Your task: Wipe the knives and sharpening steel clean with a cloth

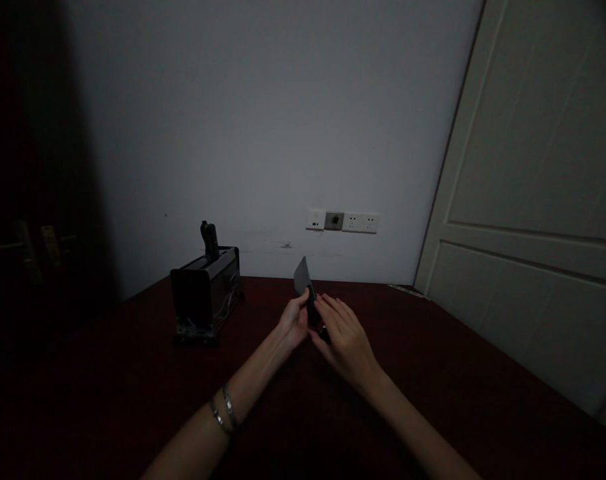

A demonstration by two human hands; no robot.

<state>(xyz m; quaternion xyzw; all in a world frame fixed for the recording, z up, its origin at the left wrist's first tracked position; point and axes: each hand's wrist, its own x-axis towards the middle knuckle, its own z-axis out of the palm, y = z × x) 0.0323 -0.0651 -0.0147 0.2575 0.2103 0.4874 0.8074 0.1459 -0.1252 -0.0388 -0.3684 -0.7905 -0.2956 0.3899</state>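
"What's that between the hands?"

"A knife (301, 273), by the look of it, in front of the person, over the middle of the table (423, 353), blade towards the wall (273, 120). Whether it touches the wood, I can't tell."

"Why hold it like that?"

"The left hand (293, 321) pinches it near the foot of the blade, thumb uppermost, probably to keep the blade steady and turned away. The right hand (345, 337) lays bent fingers, close together, against the right side; whether they close around the handle, I can't tell."

"And the block (190, 300)?"

"Off to the left, dark handles (211, 241) standing up out of its top, presumably for easy reach."
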